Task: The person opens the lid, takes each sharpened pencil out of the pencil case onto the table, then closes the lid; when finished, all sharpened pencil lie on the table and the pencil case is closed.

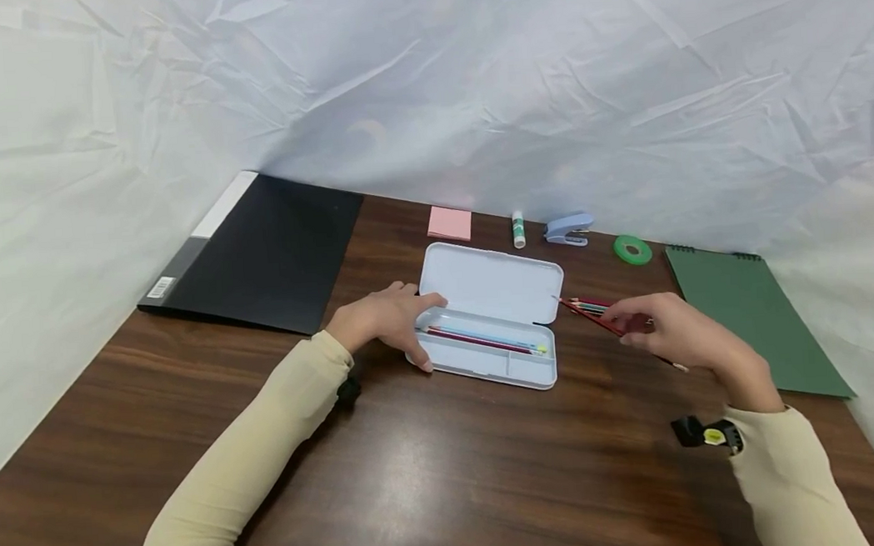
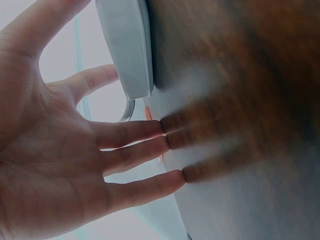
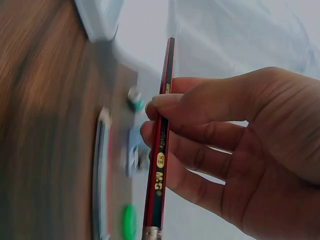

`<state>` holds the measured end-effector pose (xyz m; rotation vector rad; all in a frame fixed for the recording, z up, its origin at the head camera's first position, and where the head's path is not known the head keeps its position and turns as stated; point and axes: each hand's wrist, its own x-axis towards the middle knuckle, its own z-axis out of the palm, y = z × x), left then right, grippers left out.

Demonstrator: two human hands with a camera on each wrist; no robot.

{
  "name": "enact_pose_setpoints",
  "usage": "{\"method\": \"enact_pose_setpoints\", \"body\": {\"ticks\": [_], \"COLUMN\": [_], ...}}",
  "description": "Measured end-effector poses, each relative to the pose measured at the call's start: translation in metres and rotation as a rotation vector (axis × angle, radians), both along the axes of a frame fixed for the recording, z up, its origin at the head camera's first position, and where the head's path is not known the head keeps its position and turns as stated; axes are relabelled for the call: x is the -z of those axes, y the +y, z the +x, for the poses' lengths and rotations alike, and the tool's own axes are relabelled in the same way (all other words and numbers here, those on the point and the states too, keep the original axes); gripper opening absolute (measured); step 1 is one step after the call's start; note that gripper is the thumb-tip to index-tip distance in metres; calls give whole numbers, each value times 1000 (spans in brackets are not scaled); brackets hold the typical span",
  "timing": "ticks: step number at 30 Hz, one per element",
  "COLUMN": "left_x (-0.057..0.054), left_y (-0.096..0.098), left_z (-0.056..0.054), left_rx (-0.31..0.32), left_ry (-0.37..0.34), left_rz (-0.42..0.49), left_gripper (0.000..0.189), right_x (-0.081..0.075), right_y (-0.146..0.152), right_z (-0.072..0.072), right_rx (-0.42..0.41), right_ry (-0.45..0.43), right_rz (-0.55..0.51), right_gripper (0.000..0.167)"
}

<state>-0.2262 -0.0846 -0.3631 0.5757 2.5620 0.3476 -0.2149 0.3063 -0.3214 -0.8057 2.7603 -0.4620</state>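
Note:
A white pencil case [image 1: 492,283] lies with its lid raised, holding a dark red pencil [image 1: 479,341] and a light blue pencil [image 1: 486,335]. At its left end my left hand [image 1: 393,317] rests, thumb by the front edge and fingers spread. The left wrist view shows those fingers straight, beside the case's corner [image 2: 127,55]. To the right of the case, my right hand [image 1: 669,330] pinches a red-and-black pencil [image 3: 159,160] between thumb and fingers, its tip pointing toward the case. Behind that pencil, several more pencils [image 1: 587,304] lie on the table, partly hidden by the hand.
Left of the case is a black folder [image 1: 277,245]. Along the back stand pink sticky notes [image 1: 449,223], a glue stick [image 1: 519,230], a light blue stapler [image 1: 568,229] and green tape [image 1: 632,249]. A green spiral notebook [image 1: 755,320] lies at right.

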Motion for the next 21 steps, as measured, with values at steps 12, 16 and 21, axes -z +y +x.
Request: {"method": "enact_pose_setpoints", "body": {"ticks": [12, 16, 21], "left_x": [0, 0, -2], "left_y": [-1, 0, -1], "left_z": [1, 1, 0], "left_rx": [7, 9, 3], "left_ry": [-1, 3, -3], "left_rz": [3, 3, 1], "left_gripper": [101, 100, 100], "right_x": [34, 42, 47], "right_y": [36, 40, 42], "right_z": [-14, -16, -18], "right_rx": [136, 134, 140], "right_ry": [-62, -41, -8], "right_rz": [50, 56, 57], "right_gripper": [23, 20, 19]}}
